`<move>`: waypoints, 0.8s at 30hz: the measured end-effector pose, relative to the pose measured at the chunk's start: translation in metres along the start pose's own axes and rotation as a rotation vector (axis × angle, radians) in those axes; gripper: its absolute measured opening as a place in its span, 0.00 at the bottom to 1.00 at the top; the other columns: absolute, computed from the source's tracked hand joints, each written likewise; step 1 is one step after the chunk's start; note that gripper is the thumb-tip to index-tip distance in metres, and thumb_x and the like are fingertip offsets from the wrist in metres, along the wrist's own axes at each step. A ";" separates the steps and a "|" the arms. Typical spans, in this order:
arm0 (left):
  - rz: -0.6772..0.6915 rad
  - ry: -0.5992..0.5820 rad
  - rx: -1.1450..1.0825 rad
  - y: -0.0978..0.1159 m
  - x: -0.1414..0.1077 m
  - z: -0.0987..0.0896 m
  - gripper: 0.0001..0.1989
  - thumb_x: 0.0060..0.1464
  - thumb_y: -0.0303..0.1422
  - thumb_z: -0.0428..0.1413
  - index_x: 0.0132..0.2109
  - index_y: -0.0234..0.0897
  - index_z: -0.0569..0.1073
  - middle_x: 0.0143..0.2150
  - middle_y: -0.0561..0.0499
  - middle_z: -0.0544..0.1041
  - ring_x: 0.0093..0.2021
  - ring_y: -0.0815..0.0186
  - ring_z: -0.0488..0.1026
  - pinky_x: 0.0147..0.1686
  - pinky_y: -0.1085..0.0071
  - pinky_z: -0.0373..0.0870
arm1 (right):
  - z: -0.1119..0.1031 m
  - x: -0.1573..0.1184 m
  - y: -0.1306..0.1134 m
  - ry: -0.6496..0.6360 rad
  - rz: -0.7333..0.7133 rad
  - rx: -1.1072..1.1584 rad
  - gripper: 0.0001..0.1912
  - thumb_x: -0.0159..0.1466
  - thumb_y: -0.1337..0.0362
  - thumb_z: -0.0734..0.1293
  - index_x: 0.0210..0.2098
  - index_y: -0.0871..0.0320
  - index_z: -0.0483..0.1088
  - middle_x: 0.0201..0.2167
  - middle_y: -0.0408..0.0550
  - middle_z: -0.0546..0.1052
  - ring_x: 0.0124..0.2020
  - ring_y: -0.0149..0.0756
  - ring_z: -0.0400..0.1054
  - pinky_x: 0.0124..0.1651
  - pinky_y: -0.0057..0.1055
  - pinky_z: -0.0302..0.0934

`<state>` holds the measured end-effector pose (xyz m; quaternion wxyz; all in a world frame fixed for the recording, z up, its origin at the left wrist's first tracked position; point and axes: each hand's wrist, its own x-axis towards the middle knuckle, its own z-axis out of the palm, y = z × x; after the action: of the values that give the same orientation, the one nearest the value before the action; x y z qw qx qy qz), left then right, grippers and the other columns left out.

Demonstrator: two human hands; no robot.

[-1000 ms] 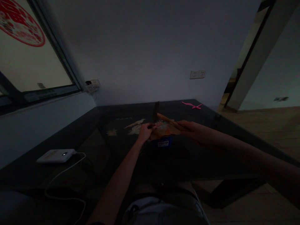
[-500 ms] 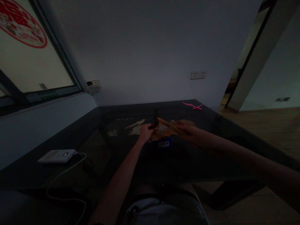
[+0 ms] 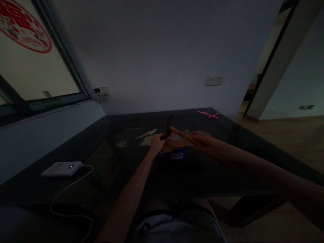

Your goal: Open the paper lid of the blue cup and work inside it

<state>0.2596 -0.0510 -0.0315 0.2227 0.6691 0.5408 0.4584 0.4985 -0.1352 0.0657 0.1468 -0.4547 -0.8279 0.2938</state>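
My right hand [image 3: 204,141] is closed around the wooden handle of a hammer [image 3: 183,134], whose dark head [image 3: 168,125] stands at the far left end of the handle. My left hand [image 3: 157,143] has its fingers closed just below the head, at the left edge of an orange-brown piece [image 3: 175,141]. What those fingers pinch is too dark to make out. Under the brown piece a blue box [image 3: 178,154] with a white label shows its front side.
The dark table [image 3: 118,121] carries a pale bird-and-flower pattern. A white power bank [image 3: 62,169] with a white cable lies at the left. A pink ribbon [image 3: 208,114] is at the far right edge. Behind is a wall with a socket [image 3: 214,81].
The hammer's head stands out slightly higher and clearer than before. Both hands have stayed in nearly the same place.
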 end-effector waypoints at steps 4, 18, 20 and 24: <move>0.005 -0.003 -0.010 -0.002 0.000 0.000 0.05 0.49 0.28 0.58 0.34 0.33 0.77 0.35 0.47 0.80 0.35 0.63 0.76 0.37 0.70 0.71 | -0.005 -0.004 -0.007 0.023 0.017 -0.007 0.22 0.64 0.64 0.57 0.57 0.59 0.60 0.23 0.39 0.65 0.13 0.24 0.56 0.13 0.21 0.53; 0.043 0.021 -0.051 -0.017 0.007 0.005 0.06 0.46 0.29 0.60 0.34 0.32 0.74 0.32 0.47 0.78 0.34 0.64 0.76 0.36 0.69 0.71 | -0.006 -0.005 -0.010 0.017 0.030 0.031 0.24 0.63 0.63 0.57 0.58 0.59 0.57 0.20 0.37 0.62 0.12 0.25 0.55 0.12 0.22 0.52; 0.042 0.019 -0.047 -0.017 0.007 0.005 0.05 0.46 0.29 0.60 0.32 0.33 0.74 0.32 0.47 0.78 0.34 0.64 0.76 0.36 0.69 0.71 | -0.006 -0.005 -0.009 0.035 0.018 0.018 0.24 0.63 0.63 0.57 0.58 0.60 0.58 0.20 0.37 0.62 0.12 0.25 0.55 0.13 0.22 0.52; 0.040 0.029 -0.035 -0.012 0.005 0.003 0.05 0.46 0.29 0.61 0.32 0.33 0.74 0.33 0.47 0.78 0.35 0.64 0.75 0.36 0.70 0.70 | -0.001 0.000 -0.001 -0.002 0.016 -0.030 0.24 0.62 0.66 0.57 0.58 0.60 0.59 0.22 0.40 0.67 0.14 0.27 0.58 0.16 0.24 0.55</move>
<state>0.2560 -0.0420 -0.0410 0.2174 0.6690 0.5225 0.4819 0.4986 -0.1357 0.0670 0.1365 -0.4633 -0.8287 0.2829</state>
